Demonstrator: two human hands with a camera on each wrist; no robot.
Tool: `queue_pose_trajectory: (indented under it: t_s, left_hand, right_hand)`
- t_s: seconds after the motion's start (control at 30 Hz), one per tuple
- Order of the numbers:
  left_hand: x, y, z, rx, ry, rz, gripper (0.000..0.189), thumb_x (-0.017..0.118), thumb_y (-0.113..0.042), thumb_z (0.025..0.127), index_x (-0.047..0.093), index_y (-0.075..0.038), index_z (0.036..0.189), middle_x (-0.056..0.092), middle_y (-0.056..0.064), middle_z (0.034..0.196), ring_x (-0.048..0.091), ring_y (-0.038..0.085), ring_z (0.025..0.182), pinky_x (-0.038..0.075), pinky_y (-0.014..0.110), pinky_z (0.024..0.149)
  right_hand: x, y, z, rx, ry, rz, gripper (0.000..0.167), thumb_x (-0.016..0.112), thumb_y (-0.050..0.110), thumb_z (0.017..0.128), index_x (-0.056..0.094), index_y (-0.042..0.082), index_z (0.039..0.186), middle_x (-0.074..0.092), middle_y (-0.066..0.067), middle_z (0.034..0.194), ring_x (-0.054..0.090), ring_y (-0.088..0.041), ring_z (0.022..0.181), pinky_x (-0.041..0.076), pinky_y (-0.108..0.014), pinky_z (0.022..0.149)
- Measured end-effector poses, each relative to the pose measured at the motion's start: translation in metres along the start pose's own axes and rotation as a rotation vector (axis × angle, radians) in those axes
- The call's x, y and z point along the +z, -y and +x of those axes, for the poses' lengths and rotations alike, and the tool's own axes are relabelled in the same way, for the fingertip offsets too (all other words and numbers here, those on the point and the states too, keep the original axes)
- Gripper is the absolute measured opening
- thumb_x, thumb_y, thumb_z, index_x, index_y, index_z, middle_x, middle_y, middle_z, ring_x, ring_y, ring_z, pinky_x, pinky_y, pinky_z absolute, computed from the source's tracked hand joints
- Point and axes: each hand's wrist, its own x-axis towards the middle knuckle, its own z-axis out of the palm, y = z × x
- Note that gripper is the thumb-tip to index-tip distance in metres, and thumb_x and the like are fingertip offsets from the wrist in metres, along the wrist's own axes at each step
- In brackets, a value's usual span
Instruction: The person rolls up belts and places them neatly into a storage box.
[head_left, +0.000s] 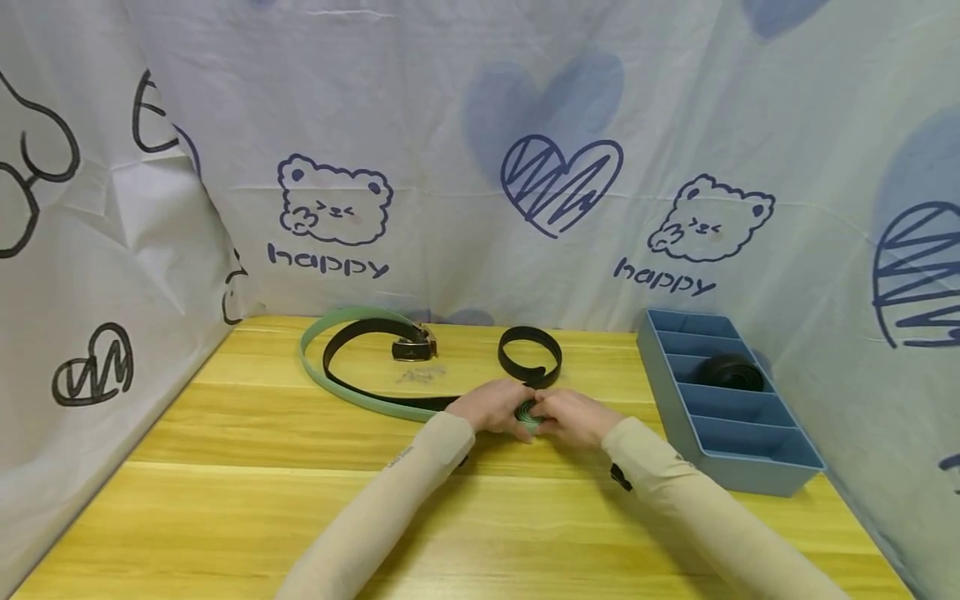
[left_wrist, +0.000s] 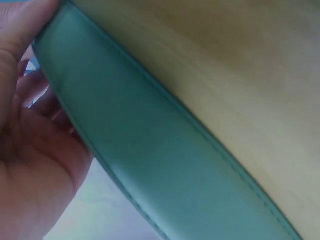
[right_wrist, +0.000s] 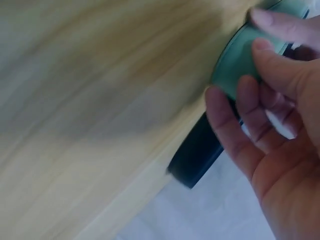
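Note:
Both hands meet at a small, tightly wound coil of a green belt [head_left: 529, 415] near the middle of the table. My left hand [head_left: 495, 407] holds the coil from the left, and in the left wrist view the green strap [left_wrist: 150, 120] runs out from its thumb and fingers. From the right, my right hand [head_left: 576, 416] pinches the coil between thumb and fingers. The strap's uncoiled length loops away left, standing on edge. Inside that loop runs a black belt [head_left: 367, 327], partly hidden behind my left hand. A metal buckle [head_left: 412, 348] lies at the loop's end.
Just behind the hands, a loosely curled black strap [head_left: 555, 342] stands on edge. To the right is a blue-grey divided box [head_left: 675, 417] with a coiled black belt [head_left: 729, 372] in one compartment. A printed cloth [head_left: 450, 208] hangs behind the wooden table [head_left: 225, 483].

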Motion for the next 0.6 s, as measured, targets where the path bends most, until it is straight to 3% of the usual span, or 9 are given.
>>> queue_pose_trajectory:
  t_s: [0.17, 0.27, 0.43, 0.6]
  left_hand:
    - [-0.002, 0.0, -0.002, -0.019, 0.068, -0.09, 0.053, 0.082, -0.032, 0.08, 0.06, -0.026, 0.128, 0.065, -0.009, 0.106, 0.059, 0.01, 0.085, 0.049, 0.028, 0.076]
    - [-0.002, 0.0, -0.001, -0.023, 0.07, -0.1, 0.047, 0.082, -0.031, 0.081, 0.062, -0.025, 0.122, 0.063, -0.01, 0.1, 0.057, 0.009, 0.079, 0.047, 0.027, 0.071]
    - [0.001, -0.003, 0.002, -0.03, 0.011, -0.008, 0.041, 0.084, -0.039, 0.077, 0.068, -0.025, 0.111, 0.064, -0.013, 0.095, 0.053, 0.006, 0.074, 0.045, 0.025, 0.069]
    - [0.001, -0.007, 0.002, -0.041, -0.072, 0.096, 0.048, 0.085, -0.049, 0.07, 0.071, -0.027, 0.111, 0.063, -0.016, 0.087, 0.051, 0.006, 0.067, 0.044, 0.026, 0.063]
  right_hand:
    - [-0.004, -0.006, -0.004, -0.061, 0.009, 0.01, 0.014, 0.073, 0.012, 0.087, 0.074, 0.011, 0.101, 0.061, 0.0, 0.096, 0.058, -0.01, 0.085, 0.05, -0.028, 0.076]
    - [-0.005, -0.005, -0.005, -0.068, 0.026, 0.012, 0.013, 0.073, 0.011, 0.088, 0.073, 0.009, 0.101, 0.059, -0.002, 0.096, 0.057, -0.011, 0.085, 0.05, -0.028, 0.075]
    - [-0.004, 0.003, -0.005, -0.004, 0.051, -0.018, 0.01, 0.072, 0.013, 0.089, 0.071, 0.009, 0.099, 0.055, -0.001, 0.097, 0.054, -0.01, 0.082, 0.048, -0.027, 0.072]
    - [-0.002, 0.007, -0.003, 0.037, 0.038, -0.033, 0.008, 0.073, 0.018, 0.088, 0.07, 0.012, 0.092, 0.054, 0.002, 0.093, 0.047, -0.008, 0.077, 0.043, -0.024, 0.068]
